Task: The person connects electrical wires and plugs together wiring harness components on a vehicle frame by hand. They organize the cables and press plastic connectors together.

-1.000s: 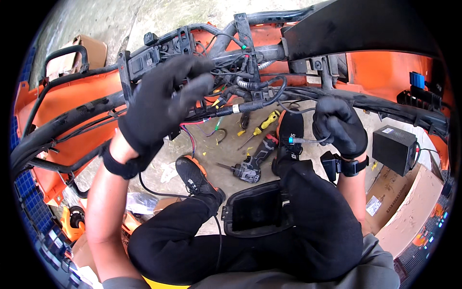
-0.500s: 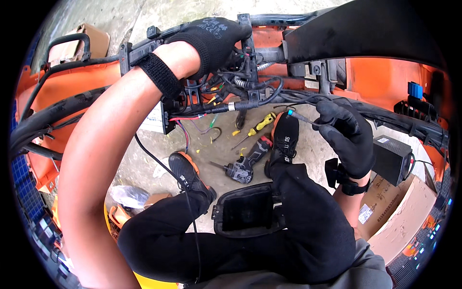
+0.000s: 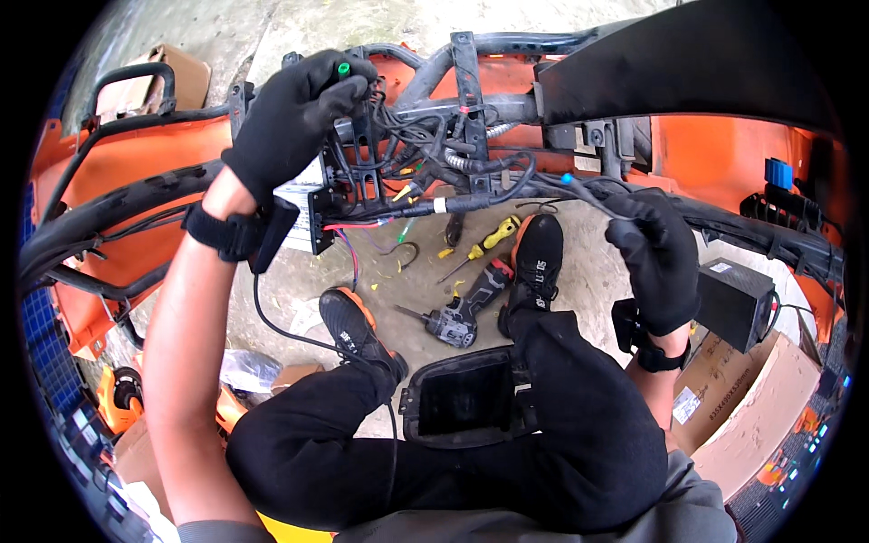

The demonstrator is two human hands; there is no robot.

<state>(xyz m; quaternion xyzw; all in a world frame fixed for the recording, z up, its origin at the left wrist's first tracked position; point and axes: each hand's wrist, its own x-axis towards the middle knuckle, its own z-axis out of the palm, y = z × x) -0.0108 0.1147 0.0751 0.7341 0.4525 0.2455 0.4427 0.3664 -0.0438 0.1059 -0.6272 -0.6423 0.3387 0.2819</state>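
A workshop: bare wired frame [image 3: 511,108] right of the left hand's [image 3: 291,118] grip, power drill [image 3: 457,319] and screwdriver [image 3: 496,235] on concrete floor [image 3: 385,285] below it.

Tangled wiring [image 3: 433,136] and a black bracket [image 3: 467,77] stand between the hands [image 3: 294,118] (room lies open over the drill [image 3: 460,319]).

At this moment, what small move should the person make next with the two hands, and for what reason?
Perhaps bring the blue plug beside the green plug and compare their ends. The left hand pinches the green one, the right hand holds the cable behind the blue one, and the two plugs are apart. Their colours differ, so a careful look seems wise.
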